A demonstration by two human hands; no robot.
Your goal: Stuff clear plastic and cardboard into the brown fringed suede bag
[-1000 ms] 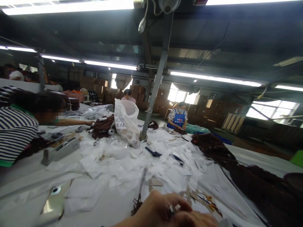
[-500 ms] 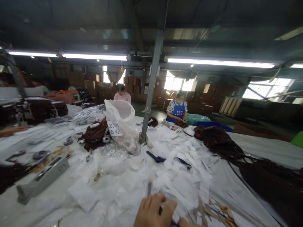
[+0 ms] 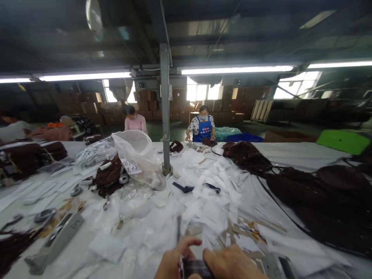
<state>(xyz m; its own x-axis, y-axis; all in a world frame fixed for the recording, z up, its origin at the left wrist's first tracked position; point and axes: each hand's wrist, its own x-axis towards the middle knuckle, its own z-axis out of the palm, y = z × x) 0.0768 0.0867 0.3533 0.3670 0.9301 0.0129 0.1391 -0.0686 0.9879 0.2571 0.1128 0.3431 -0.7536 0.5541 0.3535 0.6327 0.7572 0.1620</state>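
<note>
At the bottom edge of the head view, my left hand (image 3: 171, 264) is curled round the left end of a dark piece with a shiny edge (image 3: 198, 268). My right hand (image 3: 232, 263) grips the same piece from the right, its thumb pressed on top. What kind of thing it is I cannot make out, and its lower part is cut off by the frame. A thin grey strip (image 3: 178, 228) stands up just beyond my left fingers. Loose white paper sheets (image 3: 200, 215) lie all round both hands.
A grey tape dispenser (image 3: 55, 244) sits left, and another grey device (image 3: 279, 265) right. Scissors with orange handles (image 3: 254, 230) lie among paper strips. Beyond are a white plastic bag (image 3: 133, 147), a metal post (image 3: 165, 112), dark brown bags (image 3: 316, 197) and two co-workers.
The view has swung to the right and levelled. My right hand has come further into view and now grips the dark piece together with my left hand.
</note>
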